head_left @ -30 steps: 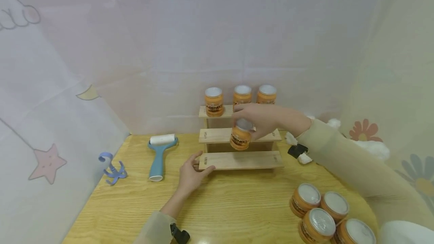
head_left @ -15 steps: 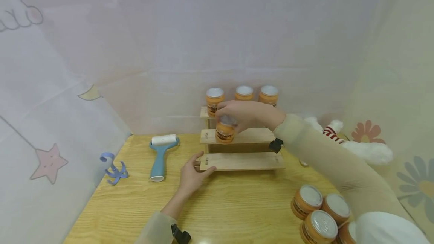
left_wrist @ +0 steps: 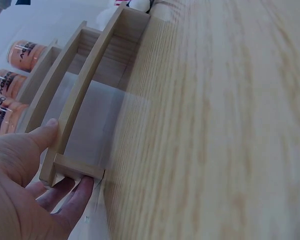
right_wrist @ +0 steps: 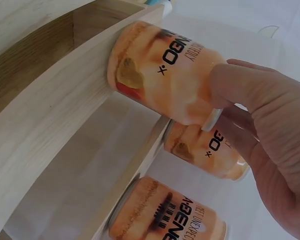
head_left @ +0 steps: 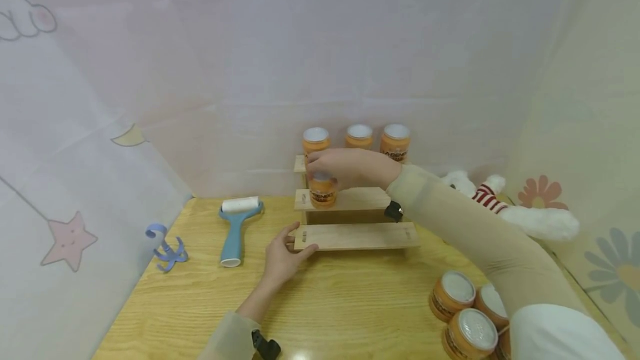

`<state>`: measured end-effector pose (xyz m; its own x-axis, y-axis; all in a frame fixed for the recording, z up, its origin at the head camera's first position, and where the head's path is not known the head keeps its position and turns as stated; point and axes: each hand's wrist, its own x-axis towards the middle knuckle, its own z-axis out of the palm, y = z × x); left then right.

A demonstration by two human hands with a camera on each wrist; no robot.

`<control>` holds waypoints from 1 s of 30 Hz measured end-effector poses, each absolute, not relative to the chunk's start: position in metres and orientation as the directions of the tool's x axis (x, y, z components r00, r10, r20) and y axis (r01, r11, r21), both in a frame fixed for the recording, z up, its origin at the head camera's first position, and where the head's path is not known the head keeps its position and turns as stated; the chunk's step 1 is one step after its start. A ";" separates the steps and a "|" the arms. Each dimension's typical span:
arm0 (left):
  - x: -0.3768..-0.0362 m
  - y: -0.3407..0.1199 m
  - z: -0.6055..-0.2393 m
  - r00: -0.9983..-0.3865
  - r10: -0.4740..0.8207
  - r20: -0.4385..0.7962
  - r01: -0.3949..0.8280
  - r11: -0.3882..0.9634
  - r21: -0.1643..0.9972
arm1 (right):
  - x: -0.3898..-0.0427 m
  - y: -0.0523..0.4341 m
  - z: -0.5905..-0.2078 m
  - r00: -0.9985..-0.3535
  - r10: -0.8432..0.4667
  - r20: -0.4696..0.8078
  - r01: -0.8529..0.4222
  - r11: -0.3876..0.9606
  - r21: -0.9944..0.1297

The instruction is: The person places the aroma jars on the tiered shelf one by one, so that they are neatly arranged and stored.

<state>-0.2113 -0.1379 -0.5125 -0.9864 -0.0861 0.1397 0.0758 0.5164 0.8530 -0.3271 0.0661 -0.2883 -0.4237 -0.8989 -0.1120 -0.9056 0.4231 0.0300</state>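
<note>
Here the right hand (head_left: 350, 166) has its grip closed around an orange jar (head_left: 322, 190), fingers wrapped over the lid and upper side, and the jar's base is at the left end of the middle step of a wooden stepped rack (head_left: 355, 236) standing toward the back edge of the counter (head_left: 340, 304). The left hand (head_left: 283, 254) is not clenched on anything; its thumb and straight fingers rest against the left end of the lowest step (left_wrist: 72, 117), steadying the rack. Three more jars (head_left: 359, 136) stand in a row on the top step, and a cluster of loose jars (head_left: 462, 310) waits near the front right corner. To do this well, I would judge, the jar should sit flat and fully on the board, clear of its left end, before the fingers ease off upward, while the left hand holds the rack from sliding. A blue lint roller (head_left: 235, 229) and a small blue hook (head_left: 167, 249) lie toward the left edge, well apart from the work.
</note>
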 end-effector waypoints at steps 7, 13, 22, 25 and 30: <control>-0.210 -0.138 -0.511 -0.988 -0.087 0.128 0.066 0.516 0.854 | -0.329 0.064 -0.292 -0.391 -0.917 -0.075 -0.919 0.393 -0.014; -0.212 -0.137 -0.511 -0.990 -0.072 0.125 0.071 0.515 0.854 | -0.330 0.067 -0.295 -0.418 -0.905 -0.078 -0.907 0.421 -0.017; -0.214 -0.135 -0.513 -0.990 -0.066 0.125 0.074 0.513 0.855 | -0.330 0.070 -0.298 -0.456 -0.886 -0.083 -0.888 0.459 -0.029; -0.215 -0.134 -0.514 -0.989 -0.068 0.128 0.075 0.515 0.854 | -0.330 0.071 -0.298 -0.449 -0.891 -0.071 -0.892 0.452 -0.033; -0.216 -0.136 -0.515 -0.988 -0.076 0.137 0.079 0.518 0.852 | -0.331 0.071 -0.299 -0.439 -0.897 -0.060 -0.896 0.442 -0.053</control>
<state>-0.2164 -0.1355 -0.5146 -0.9876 -0.0762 0.1375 0.0786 0.5182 0.8517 -0.3308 0.0714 -0.2986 -0.4386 -0.8967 -0.0597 -0.8956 0.4416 -0.0530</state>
